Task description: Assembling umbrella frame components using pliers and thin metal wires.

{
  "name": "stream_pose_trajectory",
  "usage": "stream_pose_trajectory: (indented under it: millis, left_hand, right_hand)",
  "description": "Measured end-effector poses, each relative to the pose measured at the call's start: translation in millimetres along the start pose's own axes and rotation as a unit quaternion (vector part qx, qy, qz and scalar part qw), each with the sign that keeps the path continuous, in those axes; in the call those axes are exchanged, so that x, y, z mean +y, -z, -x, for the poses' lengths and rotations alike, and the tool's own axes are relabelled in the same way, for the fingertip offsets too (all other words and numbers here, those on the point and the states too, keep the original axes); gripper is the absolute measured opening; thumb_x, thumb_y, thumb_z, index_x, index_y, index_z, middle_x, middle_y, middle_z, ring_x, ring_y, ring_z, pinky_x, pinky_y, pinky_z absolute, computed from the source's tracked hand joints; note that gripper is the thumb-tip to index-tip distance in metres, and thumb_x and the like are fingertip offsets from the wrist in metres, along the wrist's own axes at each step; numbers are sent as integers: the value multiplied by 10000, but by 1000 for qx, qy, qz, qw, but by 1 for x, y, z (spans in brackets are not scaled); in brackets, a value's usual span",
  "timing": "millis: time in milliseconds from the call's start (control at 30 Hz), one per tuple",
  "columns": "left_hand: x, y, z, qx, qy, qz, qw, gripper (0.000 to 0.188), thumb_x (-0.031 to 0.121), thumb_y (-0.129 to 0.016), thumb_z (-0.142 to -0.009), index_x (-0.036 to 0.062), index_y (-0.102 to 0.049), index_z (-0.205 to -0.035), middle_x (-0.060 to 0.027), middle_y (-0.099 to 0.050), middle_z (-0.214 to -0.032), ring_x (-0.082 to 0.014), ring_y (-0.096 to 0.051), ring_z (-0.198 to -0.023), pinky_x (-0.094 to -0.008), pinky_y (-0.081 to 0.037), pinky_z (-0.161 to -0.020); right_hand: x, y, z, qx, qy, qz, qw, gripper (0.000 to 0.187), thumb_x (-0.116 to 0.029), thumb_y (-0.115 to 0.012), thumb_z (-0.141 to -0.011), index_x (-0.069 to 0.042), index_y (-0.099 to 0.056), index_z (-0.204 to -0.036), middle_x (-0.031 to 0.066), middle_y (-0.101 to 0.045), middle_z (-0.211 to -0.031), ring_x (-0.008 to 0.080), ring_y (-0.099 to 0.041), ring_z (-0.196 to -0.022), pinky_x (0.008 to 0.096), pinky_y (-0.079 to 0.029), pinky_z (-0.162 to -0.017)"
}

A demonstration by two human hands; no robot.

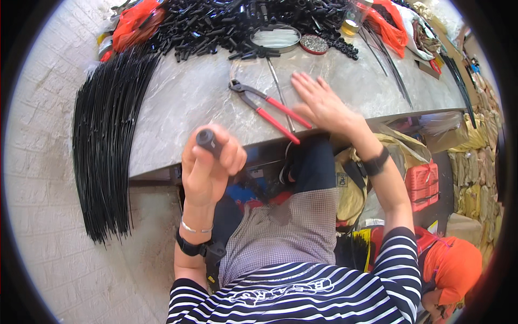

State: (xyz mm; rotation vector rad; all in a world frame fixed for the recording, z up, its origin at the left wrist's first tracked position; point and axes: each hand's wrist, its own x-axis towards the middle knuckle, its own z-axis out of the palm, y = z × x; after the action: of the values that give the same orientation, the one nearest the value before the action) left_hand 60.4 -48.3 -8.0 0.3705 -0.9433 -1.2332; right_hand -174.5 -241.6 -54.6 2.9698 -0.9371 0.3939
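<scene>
Left hand (208,170) grips black tube (206,138), right hand (325,108) splayed; a round dish (288,49) holds white strips (275,38).

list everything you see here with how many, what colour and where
table: 1, grey, centre
pincers: 1 pair, red handles, on table
metal rod: 1, silver, by pincers
short tubes: many, black, heaped at back
long thin strips: many, black, table's left end
short strips: many, white, in round dish
small pieces: many, grey, in red dish
jar: 1, clear, back right
bags: at least 2, orange-red, back left and right
basket: 1, red, lower right
other person: 1, orange head covering, lower right
cylinder: 1, black, in left hand
left hand: 1, bare, left of centre
right hand: 1, bare, over table
</scene>
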Motion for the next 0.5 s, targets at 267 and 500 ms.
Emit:
stream_pose_trajectory:
  millis: [267,500]
  left_hand:
    - [-6,6,-4,25,33,-46,998,399,456,-513,-931,64,-513,-1005,21,-435,-683,-79,-393,-544,-247,-303,-519]
    - [-32,-9,-7,44,69,-35,996,478,420,-582,-902,-41,-532,-1019,-40,-480,-666,-107,-417,-566,-256,-328,-507]
  right_hand:
    - [18,90,94,0,-300,-310,902,165,-95,-586,-870,6,-688,-951,121,-685,-754,223,-669,-677,349,-505,-836]
    - [96,43,-10,153,-162,-182,958,191,-95,-603,-837,-37,-672,-1005,131,-647,-918,275,-642,-845,349,-504,-730]
